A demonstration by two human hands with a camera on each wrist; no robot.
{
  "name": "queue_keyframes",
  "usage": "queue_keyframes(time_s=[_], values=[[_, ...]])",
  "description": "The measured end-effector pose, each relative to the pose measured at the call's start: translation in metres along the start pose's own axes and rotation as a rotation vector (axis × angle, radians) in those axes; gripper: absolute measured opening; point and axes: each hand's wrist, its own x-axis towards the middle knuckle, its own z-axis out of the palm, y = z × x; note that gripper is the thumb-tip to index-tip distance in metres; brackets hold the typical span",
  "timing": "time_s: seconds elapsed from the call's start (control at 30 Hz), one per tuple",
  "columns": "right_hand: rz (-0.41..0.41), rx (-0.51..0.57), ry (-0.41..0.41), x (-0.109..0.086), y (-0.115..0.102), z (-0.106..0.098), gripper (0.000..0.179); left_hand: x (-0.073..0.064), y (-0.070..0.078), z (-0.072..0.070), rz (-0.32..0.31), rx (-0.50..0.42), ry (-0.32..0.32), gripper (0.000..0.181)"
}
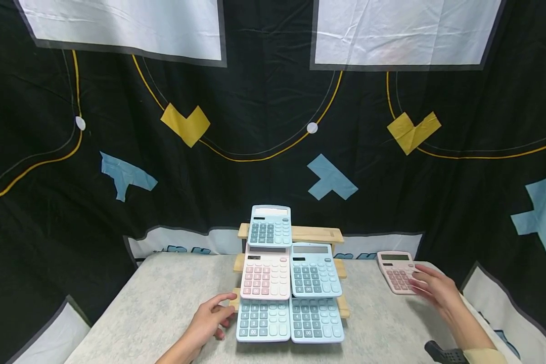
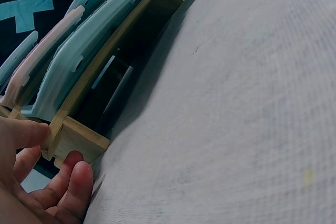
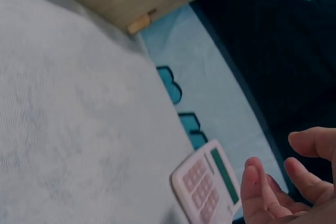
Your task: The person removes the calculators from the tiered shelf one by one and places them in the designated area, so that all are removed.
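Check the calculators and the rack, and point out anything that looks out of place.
One pink calculator lies on the tabletop right of the wooden rack, by the right hand, while five other calculators stand on its tiers. Nothing looks spilled or damaged.

The pink calculator [image 1: 394,274] lay face-up near the far edge of the table [image 1: 177,288], its display [image 1: 394,257] seemingly blank. The wooden rack [image 1: 316,234] left of it bore four blue calculators [image 1: 316,270] and another pink one [image 1: 266,275].
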Motion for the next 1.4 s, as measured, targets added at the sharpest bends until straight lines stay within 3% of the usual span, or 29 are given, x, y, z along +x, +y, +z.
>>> queue_keyframes(time_s=[0.33,0.57,0.77,1.4], values=[[-0.064,0.067,-0.110,-0.016,-0.019,0.021,0.068,-0.001,0.001,0.000,0.006,-0.004,-0.001,0.044],[-0.107,0.071,-0.168,-0.029,-0.033,0.040,0.048,-0.002,0.001,0.001,0.014,-0.008,0.000,0.043],[-0.146,0.035,-0.196,-0.038,-0.044,0.058,0.059,-0.001,0.000,0.001,0.006,-0.001,0.002,0.043],[-0.189,-0.035,-0.238,-0.058,-0.070,0.114,0.059,0.002,0.001,-0.001,-0.021,0.013,0.011,0.044]])
